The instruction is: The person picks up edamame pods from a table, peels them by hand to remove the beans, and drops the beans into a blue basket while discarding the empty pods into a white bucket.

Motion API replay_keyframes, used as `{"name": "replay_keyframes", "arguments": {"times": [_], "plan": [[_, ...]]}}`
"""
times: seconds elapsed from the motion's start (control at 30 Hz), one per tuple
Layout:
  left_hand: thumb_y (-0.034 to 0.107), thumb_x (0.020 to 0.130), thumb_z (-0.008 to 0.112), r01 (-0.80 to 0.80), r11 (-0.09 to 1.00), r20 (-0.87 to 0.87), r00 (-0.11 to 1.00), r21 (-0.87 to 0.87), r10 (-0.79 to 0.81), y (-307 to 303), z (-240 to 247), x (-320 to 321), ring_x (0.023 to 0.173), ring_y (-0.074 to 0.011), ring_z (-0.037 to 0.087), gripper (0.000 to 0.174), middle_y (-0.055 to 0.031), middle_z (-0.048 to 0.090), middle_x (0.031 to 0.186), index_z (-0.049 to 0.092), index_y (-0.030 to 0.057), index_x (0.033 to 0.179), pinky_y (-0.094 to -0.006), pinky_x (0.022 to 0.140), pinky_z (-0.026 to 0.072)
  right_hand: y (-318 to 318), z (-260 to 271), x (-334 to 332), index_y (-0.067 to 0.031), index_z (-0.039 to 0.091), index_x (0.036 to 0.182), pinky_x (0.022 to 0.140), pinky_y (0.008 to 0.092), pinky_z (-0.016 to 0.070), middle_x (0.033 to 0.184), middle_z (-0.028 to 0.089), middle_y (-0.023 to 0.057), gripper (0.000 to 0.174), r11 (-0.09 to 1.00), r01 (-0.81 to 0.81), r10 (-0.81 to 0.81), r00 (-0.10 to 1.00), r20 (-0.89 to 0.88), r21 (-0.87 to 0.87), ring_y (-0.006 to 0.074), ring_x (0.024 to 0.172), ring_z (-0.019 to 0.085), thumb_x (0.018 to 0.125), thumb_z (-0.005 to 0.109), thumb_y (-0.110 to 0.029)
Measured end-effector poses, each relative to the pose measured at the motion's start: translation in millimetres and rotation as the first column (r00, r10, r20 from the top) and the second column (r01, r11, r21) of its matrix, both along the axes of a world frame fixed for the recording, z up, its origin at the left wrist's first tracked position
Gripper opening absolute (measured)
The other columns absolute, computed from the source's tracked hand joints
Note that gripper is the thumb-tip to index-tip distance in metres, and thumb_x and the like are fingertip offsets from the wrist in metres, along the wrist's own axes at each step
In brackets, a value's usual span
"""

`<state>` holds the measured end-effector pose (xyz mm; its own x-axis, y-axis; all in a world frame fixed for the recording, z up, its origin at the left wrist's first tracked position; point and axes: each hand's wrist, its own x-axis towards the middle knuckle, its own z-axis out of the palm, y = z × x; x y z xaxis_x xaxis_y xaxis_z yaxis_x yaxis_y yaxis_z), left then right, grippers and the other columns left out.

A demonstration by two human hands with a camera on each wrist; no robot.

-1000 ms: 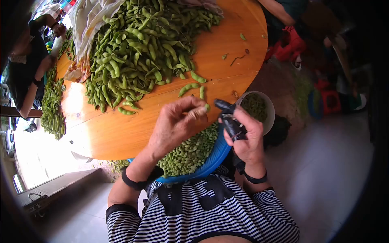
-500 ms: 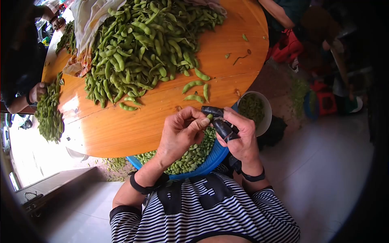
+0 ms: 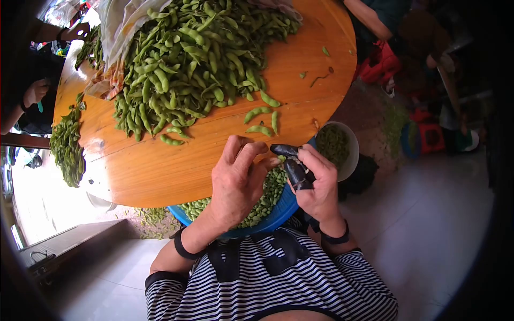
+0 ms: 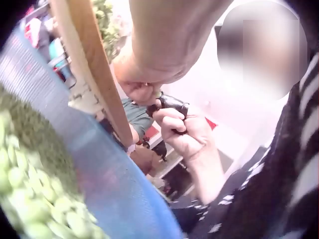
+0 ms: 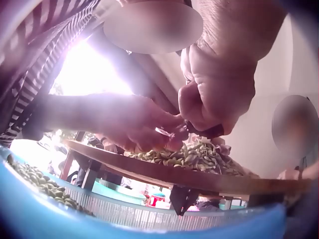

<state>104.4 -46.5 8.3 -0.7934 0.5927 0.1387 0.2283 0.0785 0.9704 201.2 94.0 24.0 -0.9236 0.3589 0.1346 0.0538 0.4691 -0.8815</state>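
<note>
Mid-frame, my left hand [image 3: 233,184] pinches a pod [image 3: 281,158], and my right hand [image 3: 321,187], black caps [image 3: 297,174] on its fingers, grips the other end. Shelling, I judge; next wants a firm squeeze over the blue tub [image 3: 287,211], lower centre.

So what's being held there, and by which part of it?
A small green pod or bean, at the fingertips where the left hand meets the right hand; which part is gripped can't be told.
</note>
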Motion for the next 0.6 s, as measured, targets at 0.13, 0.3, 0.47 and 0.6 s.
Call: {"name": "replay_keyframes", "arguments": {"times": [0.13, 0.3, 0.47, 0.6], "plan": [[0.017, 0.092, 0.066, 0.108, 0.994, 0.026, 0.994, -0.035, -0.107, -6, -4, -3, 0.053, -0.0097, 0.051, 0.020, -0.0069, 0.052, 0.061, 0.061, -0.0016, 0.087, -0.0287, 0.049, 0.0394, -13, 5, 4, 0.0039, 0.057, 0.102, 0.062, 0.0387, 0.0451, 0.083, 0.048, 0.0145, 0.039, 0.971, 0.036, -0.020, 0.997, -0.073, 0.238, 0.0356, 0.070, 0.054, 0.063, 0.058, 0.005], [0.023, 0.096, 0.062, 0.281, 0.949, 0.654, 0.693, 0.145, -0.305, -14, -7, -7, 0.051, -0.0062, 0.047, 0.027, 0.0009, 0.053, 0.057, 0.057, -0.0024, 0.087, -0.0241, 0.047, 0.0386, -18, 1, 5, 0.0032, 0.057, 0.102, 0.063, 0.0364, 0.0461, 0.085, 0.050, 0.0136, 0.040, 0.985, 0.025, 0.002, 0.987, -0.158, 0.170, 0.0332, 0.071, 0.055, 0.063, 0.057, 0.006], [0.019, 0.097, 0.059, 0.333, 0.939, 0.573, 0.755, 0.084, -0.319, -12, -5, -6, 0.054, -0.0056, 0.050, 0.023, 0.0008, 0.055, 0.059, 0.055, -0.0016, 0.087, -0.0241, 0.048, 0.0408, -2, -10, 6, 0.0037, 0.057, 0.098, 0.061, 0.0342, 0.0449, 0.082, 0.049, 0.0126, 0.034, 0.999, -0.044, 0.044, 0.998, -0.034, -0.005, 0.0310, 0.068, 0.052, 0.064, 0.052, 0.007], [0.008, 0.091, 0.060, 0.415, 0.909, 0.377, 0.850, -0.045, -0.369, -12, -7, -10, 0.060, -0.0165, 0.059, 0.012, -0.0084, 0.061, 0.066, 0.056, -0.0029, 0.092, -0.0299, 0.056, 0.0477, -4, -8, 7, 0.0038, 0.057, 0.093, 0.059, 0.0336, 0.0428, 0.079, 0.047, 0.0125, 0.028, 0.993, 0.019, -0.004, 0.992, -0.128, 0.117, 0.0294, 0.066, 0.051, 0.066, 0.052, 0.006]]}}
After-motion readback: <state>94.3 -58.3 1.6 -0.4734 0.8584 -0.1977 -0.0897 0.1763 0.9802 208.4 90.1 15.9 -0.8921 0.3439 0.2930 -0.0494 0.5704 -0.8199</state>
